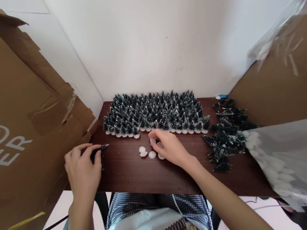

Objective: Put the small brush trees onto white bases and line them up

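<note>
My left hand (82,166) is at the table's left side, fingers closed round a miniature snow-tipped tree (105,146) whose point sticks out to the right. Some dark bristles show just below those fingers, partly hidden. At the middle, my right hand (172,148) has thumb and forefinger at a small white disc base (152,140), pinching it. Several more disc bases (152,154) lie loose beside and partly under this hand. Behind them stand dense rows of miniature trees (153,111) on white bases.
A pile of loose miniature trees (224,139) lies on the right of the brown table (150,177). Next to it is a clear plastic bag (279,166) of white bases. Cardboard boxes (6,93) flank both sides, with a white wall (143,37) behind.
</note>
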`<action>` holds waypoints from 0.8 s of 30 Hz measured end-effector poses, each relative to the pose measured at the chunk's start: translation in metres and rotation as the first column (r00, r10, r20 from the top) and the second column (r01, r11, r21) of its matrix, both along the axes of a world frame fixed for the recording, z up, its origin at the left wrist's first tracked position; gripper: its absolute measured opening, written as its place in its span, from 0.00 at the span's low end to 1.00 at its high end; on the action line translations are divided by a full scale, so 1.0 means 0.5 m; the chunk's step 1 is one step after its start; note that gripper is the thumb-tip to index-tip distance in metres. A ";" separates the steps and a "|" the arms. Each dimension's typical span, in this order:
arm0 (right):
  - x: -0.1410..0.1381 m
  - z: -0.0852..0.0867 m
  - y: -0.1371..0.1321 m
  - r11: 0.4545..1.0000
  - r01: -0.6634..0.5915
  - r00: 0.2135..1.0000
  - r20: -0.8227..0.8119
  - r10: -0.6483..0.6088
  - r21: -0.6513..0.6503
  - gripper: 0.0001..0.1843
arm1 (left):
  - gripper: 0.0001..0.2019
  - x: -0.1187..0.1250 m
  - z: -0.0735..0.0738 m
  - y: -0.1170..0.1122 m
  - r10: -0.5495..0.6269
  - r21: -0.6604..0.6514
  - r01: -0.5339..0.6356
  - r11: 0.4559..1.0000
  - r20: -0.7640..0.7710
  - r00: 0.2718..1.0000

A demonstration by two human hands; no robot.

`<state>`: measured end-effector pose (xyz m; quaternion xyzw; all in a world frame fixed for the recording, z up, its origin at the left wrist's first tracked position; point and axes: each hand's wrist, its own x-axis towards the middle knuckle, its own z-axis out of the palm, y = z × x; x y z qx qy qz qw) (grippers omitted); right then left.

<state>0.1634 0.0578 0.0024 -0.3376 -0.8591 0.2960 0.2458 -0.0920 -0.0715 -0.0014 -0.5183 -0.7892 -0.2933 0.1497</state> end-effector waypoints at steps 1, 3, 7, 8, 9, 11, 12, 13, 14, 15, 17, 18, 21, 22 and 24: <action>0.000 0.000 -0.001 1.000 -0.004 1.000 -0.008 0.004 -0.001 0.10 | 0.10 0.004 0.004 0.000 -0.011 0.014 0.011 1.000 0.006 1.000; 0.000 0.001 -0.002 1.000 -0.011 1.000 -0.026 0.011 -0.004 0.10 | 0.09 0.011 0.012 -0.001 -0.025 0.049 0.025 0.998 0.005 1.000; 0.000 0.002 -0.004 0.999 -0.018 0.996 -0.086 0.015 -0.042 0.10 | 0.09 0.020 0.023 0.002 -0.036 0.105 0.037 0.994 -0.016 0.999; 0.000 0.001 -0.003 0.998 -0.020 0.995 -0.103 0.014 -0.056 0.10 | 0.09 0.023 0.025 0.004 -0.043 0.112 0.045 0.993 -0.016 0.999; 0.001 0.001 -0.003 0.997 -0.022 0.993 -0.119 0.014 -0.069 0.10 | 0.10 0.025 0.025 0.006 -0.053 0.119 0.054 0.991 -0.013 0.999; 0.000 0.000 -0.002 0.995 -0.028 0.989 -0.146 0.015 -0.091 0.10 | 0.11 0.030 0.025 0.010 -0.068 0.135 0.068 0.988 -0.004 0.998; 0.000 -0.001 -0.001 0.994 -0.032 0.987 -0.160 0.016 -0.101 0.10 | 0.11 0.032 0.025 0.012 -0.074 0.148 0.073 0.986 0.001 0.997; 0.000 -0.001 -0.001 0.993 -0.038 0.984 -0.177 0.018 -0.111 0.10 | 0.11 0.034 0.025 0.013 -0.079 0.167 0.077 0.983 0.006 0.997; -0.001 -0.001 0.000 0.992 -0.045 0.981 -0.194 0.021 -0.120 0.10 | 0.11 0.036 0.026 0.013 -0.084 0.188 0.080 0.979 0.013 0.996; -0.002 0.000 0.000 0.990 -0.050 0.977 -0.212 0.022 -0.128 0.09 | 0.11 0.038 0.028 0.013 -0.090 0.214 0.084 0.973 0.019 0.996; -0.003 0.001 0.000 0.986 -0.061 0.969 -0.245 0.022 -0.153 0.09 | 0.09 0.045 0.038 0.010 -0.108 0.273 0.093 0.957 0.039 0.993; -0.003 0.002 -0.001 0.982 -0.066 0.964 -0.266 0.018 -0.175 0.09 | 0.08 0.051 0.044 0.009 -0.122 0.307 0.101 0.946 0.051 0.991; -0.005 0.002 0.000 0.951 -0.109 0.931 -0.365 -0.005 -0.291 0.09 | 0.07 0.080 0.066 0.008 -0.199 0.403 0.125 0.907 0.147 0.969; -0.006 0.002 0.000 0.930 -0.137 0.911 -0.411 -0.017 -0.341 0.09 | 0.08 0.095 0.071 0.011 -0.226 0.423 0.112 0.899 0.229 0.947; -0.008 0.000 0.002 0.875 -0.200 0.866 -0.498 -0.053 -0.441 0.11 | 0.08 0.129 0.074 0.019 -0.333 0.570 0.044 0.820 0.415 0.847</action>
